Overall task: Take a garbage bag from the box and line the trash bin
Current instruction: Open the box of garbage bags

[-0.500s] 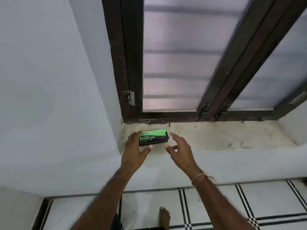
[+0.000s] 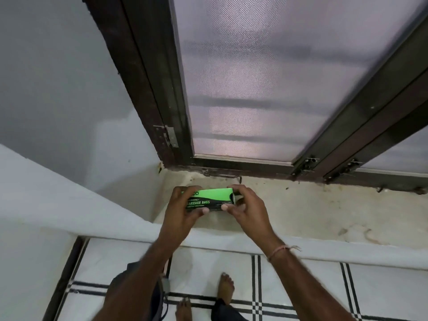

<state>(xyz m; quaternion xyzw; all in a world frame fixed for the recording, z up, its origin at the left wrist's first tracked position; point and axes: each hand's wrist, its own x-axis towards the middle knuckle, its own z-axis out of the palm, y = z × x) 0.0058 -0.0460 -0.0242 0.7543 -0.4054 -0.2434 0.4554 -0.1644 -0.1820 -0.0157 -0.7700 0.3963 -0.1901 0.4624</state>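
Both hands on the box (image 2: 209,200) now, held just above the window sill (image 2: 301,212). The left hand (image 2: 183,209) grips its left end, thumb underneath. The right hand (image 2: 247,207) pinches the right end, fingers curled over the top, thumb on the front.

garbage bag box (image 2: 209,200): left end hidden under the left hand (image 2: 183,209); right end partly covered by the right hand (image 2: 249,210).
box print: only "ARBAGE BAGS" reads; the smaller lines are too small to tell.
box opening: hidden behind the right hand's fingers (image 2: 240,191); cannot tell whether the flap is open.
windowsill (image 2: 324,212): cut off at the right edge.
window screen (image 2: 266,77): top cut off by the upper edge; the outside shows only as blur.
feet (image 2: 225,288): heels cut off by the lower edge.
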